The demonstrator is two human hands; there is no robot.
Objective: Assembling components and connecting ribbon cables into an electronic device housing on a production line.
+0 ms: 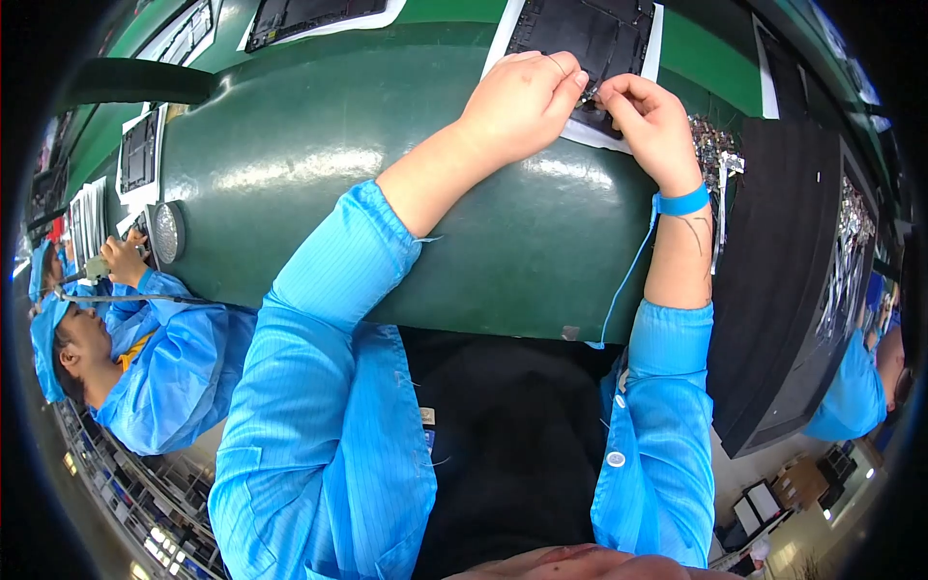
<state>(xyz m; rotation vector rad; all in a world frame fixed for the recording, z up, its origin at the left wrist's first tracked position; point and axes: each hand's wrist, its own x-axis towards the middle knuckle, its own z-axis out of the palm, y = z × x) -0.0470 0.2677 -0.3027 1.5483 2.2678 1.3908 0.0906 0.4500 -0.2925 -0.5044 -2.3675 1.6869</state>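
Observation:
A black flat electronics casing [604, 43] lies on a white sheet [495, 43] at the far middle of the green bench. Both my hands are over its near edge. My left hand [522, 101] is closed, thumb against the fingers, at a tiny dark part too small to name. Close by on its right, my right hand [657, 126] pinches with thumb and forefinger at the same spot. What the fingertips hold is mostly hidden. A blue wrist strap [683, 201] with a thin cord sits on my right wrist.
Small silvery parts [715, 145] are heaped right of my right hand, beside a large black tray [773, 261]. Another casing [309, 19] lies at the far left. A round metal dish [169, 232] stands near a co-worker in a blue smock [174, 362]. The bench's near edge runs before me.

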